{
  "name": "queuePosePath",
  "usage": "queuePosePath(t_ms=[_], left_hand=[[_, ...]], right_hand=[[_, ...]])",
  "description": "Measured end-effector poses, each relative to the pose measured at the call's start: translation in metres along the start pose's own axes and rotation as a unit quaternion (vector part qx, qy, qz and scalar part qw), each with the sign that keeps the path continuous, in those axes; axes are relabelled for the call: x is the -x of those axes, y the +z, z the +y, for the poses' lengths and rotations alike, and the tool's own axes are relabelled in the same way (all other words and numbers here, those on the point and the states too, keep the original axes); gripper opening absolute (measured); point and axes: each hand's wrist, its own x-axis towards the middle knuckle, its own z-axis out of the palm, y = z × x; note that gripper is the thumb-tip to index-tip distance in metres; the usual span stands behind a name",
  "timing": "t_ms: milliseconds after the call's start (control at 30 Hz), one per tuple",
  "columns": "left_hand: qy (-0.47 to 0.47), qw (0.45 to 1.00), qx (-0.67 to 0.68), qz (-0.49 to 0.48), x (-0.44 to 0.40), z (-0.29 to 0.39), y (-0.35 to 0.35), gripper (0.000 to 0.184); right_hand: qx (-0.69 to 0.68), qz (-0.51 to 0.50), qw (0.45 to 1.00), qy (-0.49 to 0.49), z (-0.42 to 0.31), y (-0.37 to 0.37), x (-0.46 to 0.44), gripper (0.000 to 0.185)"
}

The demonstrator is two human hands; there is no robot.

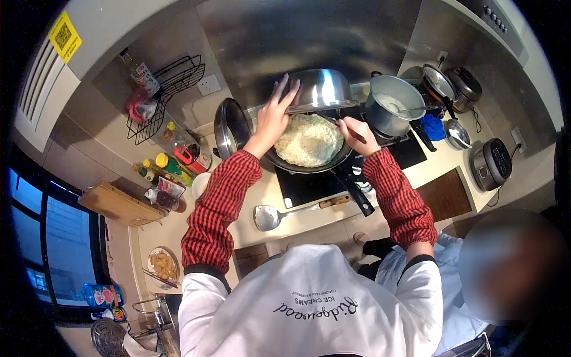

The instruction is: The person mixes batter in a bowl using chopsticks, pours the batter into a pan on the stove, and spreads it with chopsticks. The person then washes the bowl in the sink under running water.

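Observation:
My left hand [277, 114] has its fingers spread against the side of a large metal bowl [321, 89], which is tipped on its side at the back of the pan. Pale, lumpy food [309, 141] lies in the black frying pan [348, 164] below the bowl's rim. My right hand [358, 135] is closed around a thin dark handle or stick at the pan's right side; its far end is hard to make out. The pan stands on the black cooktop [300, 189].
A spatula [267, 218] lies in front of the cooktop. Right of the pan is a pot [392, 107] with pale contents. A lid [229, 128] leans at the left, near bottles [172, 165]. Another person [449, 268] stands close at the right.

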Motion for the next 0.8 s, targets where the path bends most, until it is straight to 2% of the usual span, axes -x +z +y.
queuePosePath(t_ms=[100, 167, 233, 300, 367, 433, 533, 633, 700, 767, 800], left_hand=[[0.010, 0.999, -0.005, 0.037, 0.002, 0.002, 0.004, 0.077], [-0.007, 1.000, 0.006, 0.016, 0.003, 0.006, 0.001, 0.078], [0.004, 1.000, -0.005, 0.026, 0.005, 0.005, 0.002, 0.079], [0.018, 0.999, -0.017, 0.039, 0.006, 0.002, 0.001, 0.078], [0.011, 1.000, -0.016, 0.017, 0.005, 0.002, -0.003, 0.078], [0.019, 0.999, -0.025, 0.028, 0.003, 0.000, -0.006, 0.078], [0.029, 0.999, -0.027, 0.036, 0.001, -0.002, -0.011, 0.076], [0.013, 1.000, -0.012, 0.021, -0.002, -0.001, -0.013, 0.075], [-0.001, 1.000, -0.005, 0.015, -0.002, -0.003, -0.010, 0.074], [0.003, 0.999, 0.004, 0.033, -0.001, -0.011, -0.003, 0.075], [-0.007, 0.999, 0.009, 0.036, -0.003, -0.008, -0.004, 0.075]], right_hand=[[-0.015, -0.018, 1.000, -0.008, -0.005, 0.004, -0.006, 0.015], [-0.017, 0.003, 1.000, -0.025, -0.005, 0.013, -0.008, 0.014], [-0.040, -0.030, 0.998, -0.027, -0.009, 0.012, -0.011, 0.014], [-0.060, -0.050, 0.993, -0.089, -0.010, 0.016, -0.013, 0.009], [-0.073, -0.084, 0.989, -0.096, -0.016, 0.017, -0.012, 0.007], [-0.042, -0.065, 0.990, -0.119, -0.021, 0.011, -0.014, 0.010], [-0.012, 0.013, 0.995, -0.095, -0.030, 0.001, -0.017, 0.018], [0.037, 0.073, 0.989, -0.122, -0.031, 0.002, -0.025, 0.005], [0.051, 0.029, 0.992, -0.110, -0.035, 0.003, -0.021, 0.010], [0.044, -0.027, 0.980, -0.194, -0.049, 0.002, -0.022, 0.010], [0.089, -0.140, 0.973, -0.160, -0.044, 0.003, -0.016, 0.011]])
